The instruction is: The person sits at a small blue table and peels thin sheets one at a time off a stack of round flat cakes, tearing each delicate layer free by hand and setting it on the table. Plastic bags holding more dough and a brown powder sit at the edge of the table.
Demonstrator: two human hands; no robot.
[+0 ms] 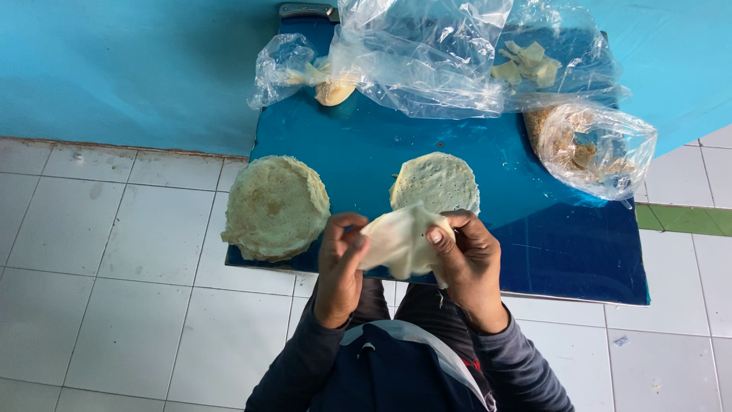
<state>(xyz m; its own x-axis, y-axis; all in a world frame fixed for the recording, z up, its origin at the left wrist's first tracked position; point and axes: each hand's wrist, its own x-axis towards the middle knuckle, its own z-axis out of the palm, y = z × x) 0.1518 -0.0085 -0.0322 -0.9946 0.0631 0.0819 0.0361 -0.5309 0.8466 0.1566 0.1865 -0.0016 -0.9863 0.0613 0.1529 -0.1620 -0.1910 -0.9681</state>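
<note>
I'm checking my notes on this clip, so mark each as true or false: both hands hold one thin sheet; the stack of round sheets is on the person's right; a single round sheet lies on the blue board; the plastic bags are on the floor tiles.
1. Both hands hold one thin sheet. True: the left hand and right hand grip a pale thin sheet.
2. The stack is on the right. False: the stack of round sheets sits at the left.
3. A single round sheet lies on the blue board. True.
4. The plastic bags are on the floor. False: they lie on the board's far end.
</note>
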